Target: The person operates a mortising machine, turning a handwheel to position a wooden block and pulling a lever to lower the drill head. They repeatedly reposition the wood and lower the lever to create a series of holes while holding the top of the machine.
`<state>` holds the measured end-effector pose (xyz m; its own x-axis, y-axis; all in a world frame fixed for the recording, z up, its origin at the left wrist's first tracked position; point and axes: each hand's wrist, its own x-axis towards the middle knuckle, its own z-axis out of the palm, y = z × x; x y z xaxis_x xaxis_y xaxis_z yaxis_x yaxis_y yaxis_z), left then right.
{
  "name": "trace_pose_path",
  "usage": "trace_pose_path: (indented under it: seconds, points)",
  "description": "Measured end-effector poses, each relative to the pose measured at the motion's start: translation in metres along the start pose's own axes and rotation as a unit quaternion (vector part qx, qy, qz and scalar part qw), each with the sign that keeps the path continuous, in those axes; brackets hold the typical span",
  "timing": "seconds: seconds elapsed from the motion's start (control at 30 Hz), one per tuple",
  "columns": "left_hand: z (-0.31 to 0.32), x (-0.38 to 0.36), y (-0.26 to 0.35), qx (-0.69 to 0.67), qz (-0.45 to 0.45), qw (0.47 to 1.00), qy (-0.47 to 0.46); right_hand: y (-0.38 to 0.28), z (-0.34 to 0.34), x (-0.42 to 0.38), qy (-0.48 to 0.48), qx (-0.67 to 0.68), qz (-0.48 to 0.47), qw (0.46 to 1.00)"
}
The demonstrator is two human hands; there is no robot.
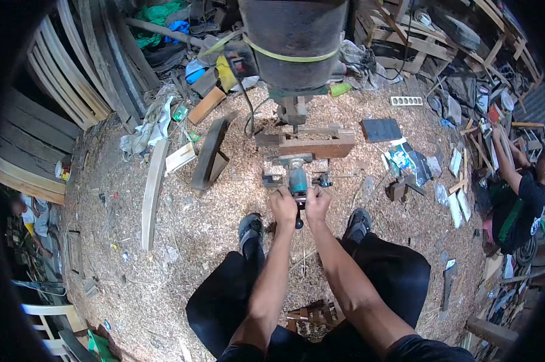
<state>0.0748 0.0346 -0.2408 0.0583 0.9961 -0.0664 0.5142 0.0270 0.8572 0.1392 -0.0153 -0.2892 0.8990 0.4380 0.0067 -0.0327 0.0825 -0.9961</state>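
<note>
Both hands meet at the near end of a teal machine part with a dark bar across it. My left hand is closed around the left side of this bar, and my right hand is closed around its right side. A black knob hangs below, between the wrists. Just beyond the teal part, a wooden block with a slot in its top is held at the machine. Over the block's left part stands the dark tool head, under a large dark cylindrical housing with a yellow-green band.
Wood shavings cover the floor. A long pale board and a dark beam lie to the left. A dark slab lies right. One person sits at the far right, another at the far left.
</note>
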Motion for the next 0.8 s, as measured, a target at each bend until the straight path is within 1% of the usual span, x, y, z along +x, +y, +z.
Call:
trace_pose_path:
  seconds: [0.03, 0.1, 0.13, 0.17, 0.23, 0.27, 0.3, 0.37, 0.4, 0.47, 0.5, 0.53, 0.63, 0.67, 0.7, 0.73, 0.77, 0.8]
  points:
    - [-0.001, -0.004, 0.003, 0.018, 0.012, 0.999, -0.03, 0.005, -0.005, 0.0, 0.002, 0.034, 0.017, 0.999]
    - [0.004, -0.005, -0.005, 0.032, 0.027, 0.998, -0.04, 0.009, -0.006, -0.002, 0.003, 0.104, 0.053, 0.993]
    - [0.006, -0.002, -0.01, 0.035, 0.034, 0.998, -0.04, 0.004, -0.006, -0.003, -0.008, 0.097, 0.068, 0.993]
    - [0.005, 0.0, -0.015, -0.052, 0.02, 0.998, -0.028, -0.003, -0.007, -0.001, -0.023, 0.074, 0.083, 0.994]
    - [0.0, 0.004, -0.036, -0.224, -0.004, 0.975, -0.009, -0.005, -0.01, 0.002, -0.05, 0.029, 0.11, 0.992]
    - [0.003, 0.007, -0.05, -0.314, -0.074, 0.946, -0.041, -0.004, -0.016, 0.005, -0.081, -0.104, 0.032, 0.991]
    - [0.004, 0.008, -0.052, -0.38, -0.123, 0.915, -0.061, -0.018, -0.014, 0.005, -0.086, -0.188, -0.003, 0.978]
    - [0.012, 0.002, -0.054, -0.498, -0.23, 0.829, -0.105, -0.059, -0.013, -0.003, -0.09, -0.359, -0.063, 0.927]
    - [0.015, -0.001, -0.038, -0.491, -0.264, 0.829, -0.045, -0.049, -0.008, -0.004, -0.039, -0.348, -0.06, 0.935]
    - [0.019, 0.004, -0.068, -0.506, -0.247, 0.82, -0.101, -0.029, -0.01, -0.005, -0.035, -0.229, -0.006, 0.973]
    - [0.018, 0.008, -0.07, -0.514, -0.236, 0.815, -0.127, -0.023, -0.007, -0.002, -0.034, -0.164, 0.02, 0.986]
    - [0.022, 0.007, -0.072, -0.53, -0.241, 0.805, -0.111, -0.016, -0.006, -0.003, -0.016, -0.147, -0.011, 0.989]
    - [0.024, 0.008, -0.064, -0.491, -0.275, 0.825, -0.055, -0.001, -0.008, -0.001, -0.011, -0.069, 0.026, 0.997]
    - [0.016, 0.009, -0.062, -0.388, -0.186, 0.899, -0.08, 0.003, -0.01, 0.002, 0.011, 0.035, 0.109, 0.993]
    - [0.01, 0.008, -0.051, -0.225, -0.096, 0.966, -0.083, 0.007, -0.007, 0.002, 0.03, 0.14, 0.193, 0.971]
    - [0.005, 0.007, -0.034, -0.053, -0.006, 0.995, -0.083, 0.012, -0.006, -0.001, 0.047, 0.241, 0.276, 0.929]
    - [-0.002, 0.004, -0.013, 0.123, 0.085, 0.985, -0.081, 0.019, -0.004, -0.005, 0.065, 0.338, 0.354, 0.87]
    - [-0.014, -0.001, 0.018, 0.158, 0.065, 0.978, -0.12, 0.048, -0.013, -0.007, -0.019, 0.393, 0.333, 0.857]
